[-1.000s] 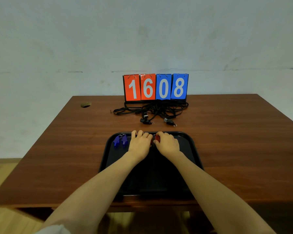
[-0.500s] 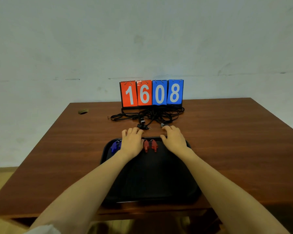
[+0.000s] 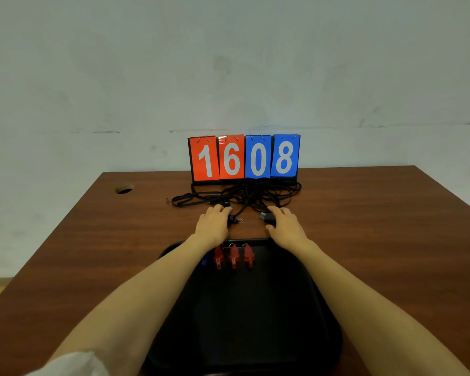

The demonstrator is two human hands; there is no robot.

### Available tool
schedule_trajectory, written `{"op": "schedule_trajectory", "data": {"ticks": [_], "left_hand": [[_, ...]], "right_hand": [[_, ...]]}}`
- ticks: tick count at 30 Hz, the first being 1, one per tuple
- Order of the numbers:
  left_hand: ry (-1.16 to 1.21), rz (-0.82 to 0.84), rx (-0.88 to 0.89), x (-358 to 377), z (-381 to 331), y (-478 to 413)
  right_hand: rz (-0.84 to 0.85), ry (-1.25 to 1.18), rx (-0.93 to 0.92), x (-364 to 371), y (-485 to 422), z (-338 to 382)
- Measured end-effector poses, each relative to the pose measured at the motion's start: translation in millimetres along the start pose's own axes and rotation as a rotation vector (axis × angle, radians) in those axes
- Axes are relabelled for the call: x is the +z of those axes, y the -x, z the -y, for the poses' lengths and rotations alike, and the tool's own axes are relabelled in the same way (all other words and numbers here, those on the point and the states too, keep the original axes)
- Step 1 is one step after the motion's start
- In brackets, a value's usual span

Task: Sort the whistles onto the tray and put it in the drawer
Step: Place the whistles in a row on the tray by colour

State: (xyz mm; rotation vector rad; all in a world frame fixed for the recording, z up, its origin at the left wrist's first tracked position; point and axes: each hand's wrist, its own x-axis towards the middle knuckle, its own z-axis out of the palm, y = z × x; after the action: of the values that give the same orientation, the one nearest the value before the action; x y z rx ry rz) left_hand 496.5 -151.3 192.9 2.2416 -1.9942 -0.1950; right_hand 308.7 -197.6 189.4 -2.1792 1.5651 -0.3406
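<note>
A black tray (image 3: 255, 321) lies at the table's near edge. Three red whistles (image 3: 233, 257) stand in a row at its far end. A blue whistle (image 3: 204, 261) to their left is mostly hidden by my left forearm. Beyond the tray, black whistles lie on tangled black lanyards (image 3: 244, 194). My left hand (image 3: 213, 223) reaches past the tray, its fingers closing on one black whistle (image 3: 232, 220). My right hand (image 3: 285, 226) pinches another black whistle (image 3: 267, 217) between thumb and fingers.
A flip scoreboard (image 3: 244, 157) reading 1608 stands at the back of the brown wooden table (image 3: 377, 240), right behind the lanyards. A round cable hole (image 3: 124, 188) sits at the table's back left. A pale wall rises behind.
Both hands left the tray's far end and moved forward to the black whistles at the lanyards. Three red whistles now stand uncovered on the tray. The camera tilted up.
</note>
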Motion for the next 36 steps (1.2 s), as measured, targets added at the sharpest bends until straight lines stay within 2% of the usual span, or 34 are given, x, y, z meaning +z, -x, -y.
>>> {"op": "schedule_trajectory", "data": {"ticks": [8, 14, 22, 26, 29, 36], "left_hand": [[-0.093, -0.005, 0.001, 14.7, 8.3, -18.6], [-0.104, -0.056, 0.002, 17.9, 7.6, -22.1], [-0.2, -0.053, -0.003, 17.0, 6.3, -12.4], [-0.145, -0.072, -0.021, 6.8, 9.8, -1.5], [-0.077, -0.114, -0.002, -3.8, 8.4, 10.0], [0.1, -0.19, 0.071, -16.8, -13.7, 46.8]], "right_hand": [[-0.005, 0.145, 0.058, 17.4, -20.4, -1.4], [-0.093, 0.269, 0.007, 25.0, -20.0, -6.6], [-0.148, 0.282, 0.012, 19.8, -7.0, -0.4], [-0.142, 0.253, 0.047, 13.7, 2.8, 5.6], [-0.202, 0.114, 0.072, 7.9, 10.8, 4.8], [-0.315, 0.014, -0.079, -8.1, 40.2, 9.0]]}}
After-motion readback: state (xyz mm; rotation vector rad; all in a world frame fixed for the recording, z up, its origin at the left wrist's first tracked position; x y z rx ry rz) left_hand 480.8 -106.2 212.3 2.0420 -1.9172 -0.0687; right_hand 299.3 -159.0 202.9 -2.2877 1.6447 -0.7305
